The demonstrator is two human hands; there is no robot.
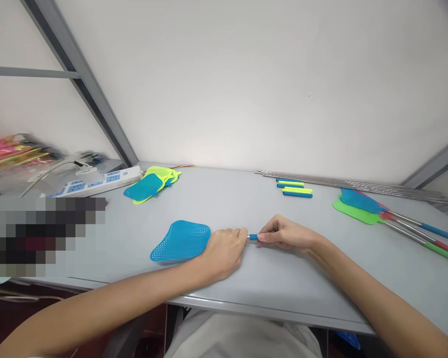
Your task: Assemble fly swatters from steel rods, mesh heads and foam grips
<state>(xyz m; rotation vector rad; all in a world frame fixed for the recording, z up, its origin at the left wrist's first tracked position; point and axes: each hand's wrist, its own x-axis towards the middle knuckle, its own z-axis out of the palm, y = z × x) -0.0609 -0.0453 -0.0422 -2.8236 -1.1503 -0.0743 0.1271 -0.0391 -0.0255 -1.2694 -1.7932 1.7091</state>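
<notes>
A blue fly swatter lies near the front of the table, its perforated head pointing left. My left hand is closed around it just right of the head, hiding the neck. A short bit of metal rod shows between my hands, running into a blue grip sleeve. The thumb and fingers of my right hand pinch this sleeve; most of its length is hidden in the hand.
Loose blue and yellow swatter heads lie beside a power strip at back left. Blue and yellow grip sleeves sit at the back, before metal rods. Complete swatters lie at right. A grey frame rises behind.
</notes>
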